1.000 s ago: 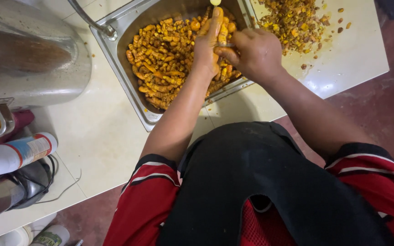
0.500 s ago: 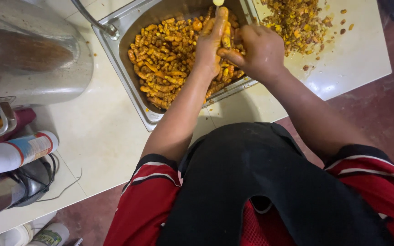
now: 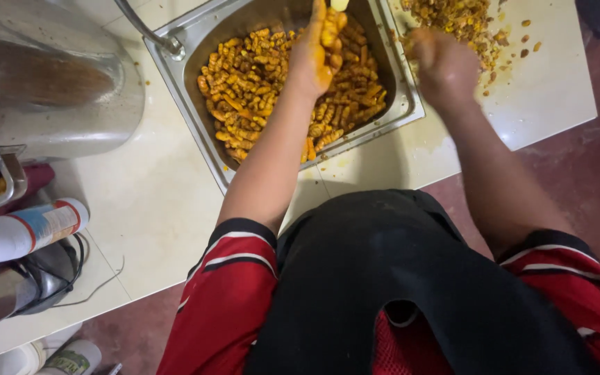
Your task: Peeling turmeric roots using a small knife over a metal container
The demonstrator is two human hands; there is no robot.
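Over the sink: left hand (image 3: 310,59) outstretched, grip grasping a yellow-orange turmeric root (image 3: 330,26), long axis pointing away from the person.
Right hand (image 3: 442,66): blurred above the table (image 3: 154,208) edge, grip unclear.

A big shiny metal pot (image 3: 57,83) stands far to the left of the grip. Lower left lies a white bottle (image 3: 26,229) with a red and blue label. Right of the grip, a heap of yellow peelings (image 3: 463,21) sits on the pale counter (image 3: 154,215).
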